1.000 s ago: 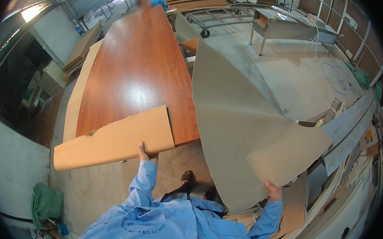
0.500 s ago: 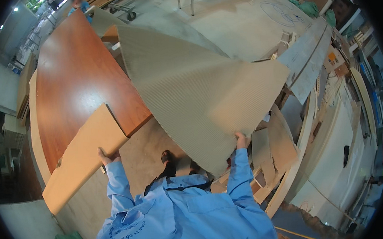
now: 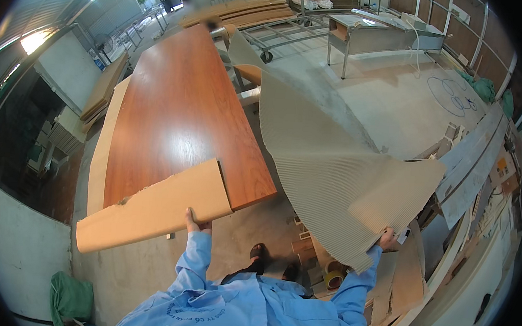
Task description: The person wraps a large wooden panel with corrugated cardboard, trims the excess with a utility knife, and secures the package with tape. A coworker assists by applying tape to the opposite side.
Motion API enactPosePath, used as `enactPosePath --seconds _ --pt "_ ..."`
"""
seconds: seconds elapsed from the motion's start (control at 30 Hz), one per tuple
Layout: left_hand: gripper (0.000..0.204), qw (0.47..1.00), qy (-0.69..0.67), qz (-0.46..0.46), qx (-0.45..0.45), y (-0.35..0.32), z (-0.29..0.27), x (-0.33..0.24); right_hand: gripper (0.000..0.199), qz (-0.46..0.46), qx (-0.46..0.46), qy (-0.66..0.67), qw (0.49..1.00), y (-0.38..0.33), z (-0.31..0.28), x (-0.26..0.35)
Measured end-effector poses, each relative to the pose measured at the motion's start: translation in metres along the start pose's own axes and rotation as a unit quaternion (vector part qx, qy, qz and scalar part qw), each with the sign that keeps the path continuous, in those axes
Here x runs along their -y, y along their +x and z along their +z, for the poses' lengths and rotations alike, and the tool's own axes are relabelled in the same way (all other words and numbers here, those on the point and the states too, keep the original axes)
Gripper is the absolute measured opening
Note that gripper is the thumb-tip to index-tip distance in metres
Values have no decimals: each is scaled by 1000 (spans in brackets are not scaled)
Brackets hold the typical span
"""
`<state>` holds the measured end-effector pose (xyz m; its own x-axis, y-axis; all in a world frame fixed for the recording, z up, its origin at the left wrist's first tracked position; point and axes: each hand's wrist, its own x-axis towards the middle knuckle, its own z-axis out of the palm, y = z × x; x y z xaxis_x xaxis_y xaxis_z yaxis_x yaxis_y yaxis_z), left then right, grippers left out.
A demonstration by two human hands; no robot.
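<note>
Above the floor, left hand grips cardboard, right hand corrugated sheet.

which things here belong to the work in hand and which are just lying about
In the work: folded cardboard (left hand), corrugated sheet (right hand), reddish wood-grain panel.

Apparently just lying about: green bundle, metal desk, stacked boards.

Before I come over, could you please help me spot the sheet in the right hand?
Find the glossy reddish-brown panel. Right of it spreads the sheet, its near edge in the right hand. Fine parallel ridges distinguish it from the smooth tan cardboard in the left hand.
</note>
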<state>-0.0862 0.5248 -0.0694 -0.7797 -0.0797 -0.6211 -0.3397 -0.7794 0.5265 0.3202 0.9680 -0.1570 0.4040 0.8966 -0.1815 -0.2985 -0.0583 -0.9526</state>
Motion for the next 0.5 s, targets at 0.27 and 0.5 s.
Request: enactPosePath --seconds 0.27,0.5 --pt "62 998 27 13 59 -9 0 1 23 160 151 -84 972 26 -33 -38" --pt "62 999 13 3 46 0 -3 0 40 130 35 -105 985 32 -38 -98"
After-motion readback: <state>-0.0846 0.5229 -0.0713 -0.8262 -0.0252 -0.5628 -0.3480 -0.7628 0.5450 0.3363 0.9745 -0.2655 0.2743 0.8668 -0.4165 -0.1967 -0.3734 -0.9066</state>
